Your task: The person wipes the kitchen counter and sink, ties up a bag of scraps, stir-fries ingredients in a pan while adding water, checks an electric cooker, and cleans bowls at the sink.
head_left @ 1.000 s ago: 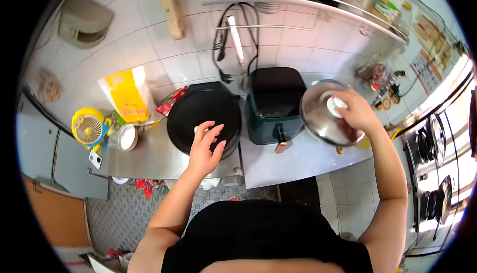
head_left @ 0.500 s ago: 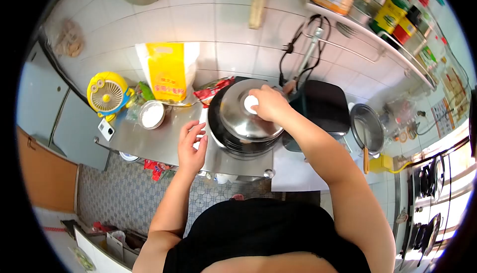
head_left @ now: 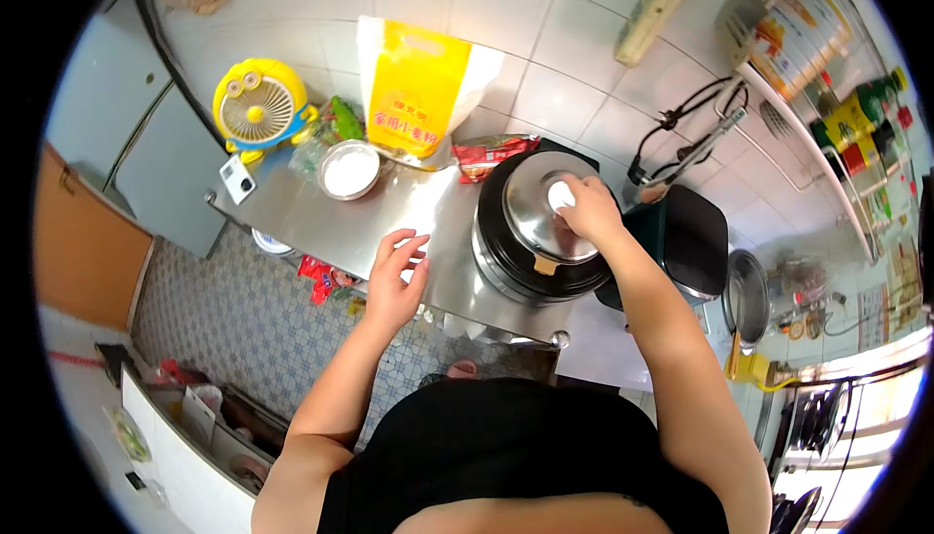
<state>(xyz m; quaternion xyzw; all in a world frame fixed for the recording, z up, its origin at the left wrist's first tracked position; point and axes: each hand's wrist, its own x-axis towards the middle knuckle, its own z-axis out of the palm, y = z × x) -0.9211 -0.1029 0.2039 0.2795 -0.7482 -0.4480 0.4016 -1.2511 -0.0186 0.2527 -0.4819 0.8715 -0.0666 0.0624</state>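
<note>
My right hand (head_left: 591, 211) grips the white knob (head_left: 559, 195) of a shiny metal lid (head_left: 528, 205). This lid covers much of the top of a black pot (head_left: 494, 242) with a silvery lower body; whether it rests fully on the rim I cannot tell. A gold-coloured tab (head_left: 546, 266) shows at the pot's near side. To the left of the pot, my left hand (head_left: 396, 283) hovers over the front edge of the steel counter (head_left: 292, 205), fingers apart and holding nothing.
Along the wall stand a yellow fan (head_left: 257, 106), a bowl of white powder (head_left: 349, 170), a yellow-and-white flour bag (head_left: 416, 96) and a red packet (head_left: 491, 157). A dark bin-like box (head_left: 693, 242) is right of the pot. A laden shelf (head_left: 812, 135) hangs at upper right.
The view has turned left, so the counter things appear farther right. The gold-coloured tab now shows at the pot's near side. My right hand stays on the knob; my left hand is farther from the pot.
</note>
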